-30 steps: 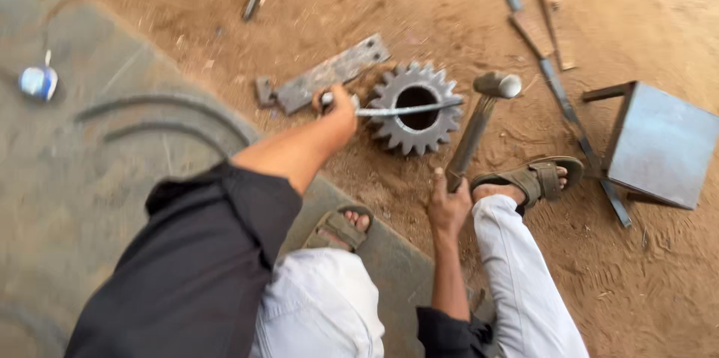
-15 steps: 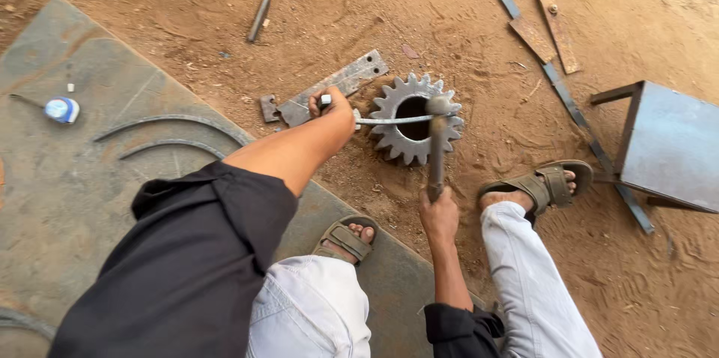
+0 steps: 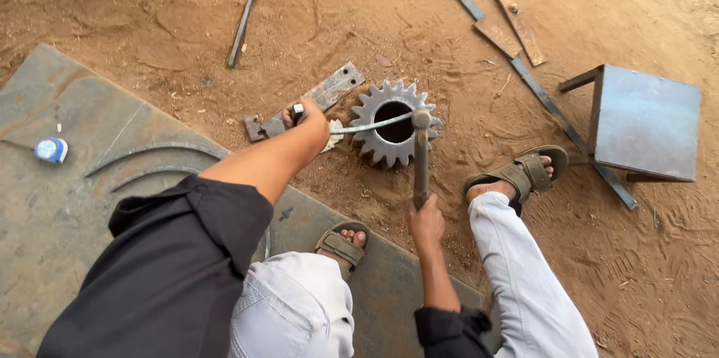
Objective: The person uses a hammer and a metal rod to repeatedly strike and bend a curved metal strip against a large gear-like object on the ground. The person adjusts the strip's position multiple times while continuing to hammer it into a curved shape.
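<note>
The left hand is stretched well forward, arm nearly straight, and is closed around one end of a thin curved metal strip (the fingers themselves are mostly hidden behind the knuckles). The strip is laid across the open bore of a toothed steel gear resting on the sandy ground. The right hand is drawn in close, wrapped tight on the lower handle of a hammer, whose head is set down on the strip's far end over the gear's rim. A flat perforated bar is partly covered by the left hand. 1 steel sheet is cut off at the frame's edge.
</note>
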